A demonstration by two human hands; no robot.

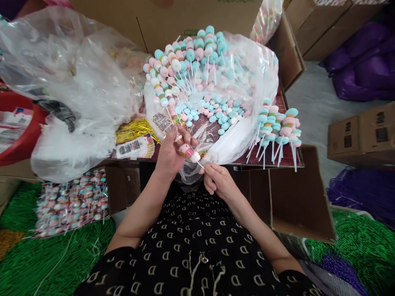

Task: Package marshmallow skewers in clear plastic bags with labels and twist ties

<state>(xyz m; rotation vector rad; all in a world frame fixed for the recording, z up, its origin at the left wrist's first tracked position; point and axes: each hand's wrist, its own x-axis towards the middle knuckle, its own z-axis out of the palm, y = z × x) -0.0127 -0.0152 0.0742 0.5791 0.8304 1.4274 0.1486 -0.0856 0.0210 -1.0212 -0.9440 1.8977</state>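
Between my hands, close to the table's front edge, is a marshmallow lollipop (195, 157) with a printed clear wrapper around its upper part. My left hand (171, 154) is closed around the wrapped part. Finger and thumb of my right hand (219, 180) pinch its white stick at the lower end. Behind my hands, stacked marshmallow lollipops (185, 53) in pink, blue and white lie heaped on clear plastic. Loose candy pieces (220, 111) are scattered in front of that heap. Printed wrappers (135, 147) and gold twist ties (137, 128) lie left of my left hand.
More lollipops (279, 123) lie at the table's right end, sticks over the edge. White sticks (233, 139) lie bundled near my right hand. Large plastic bags (77, 65) and a red tub (23, 135) stand left. Below right is an open cardboard box (299, 193); wrapped lollipops (72, 201) fill another at lower left.
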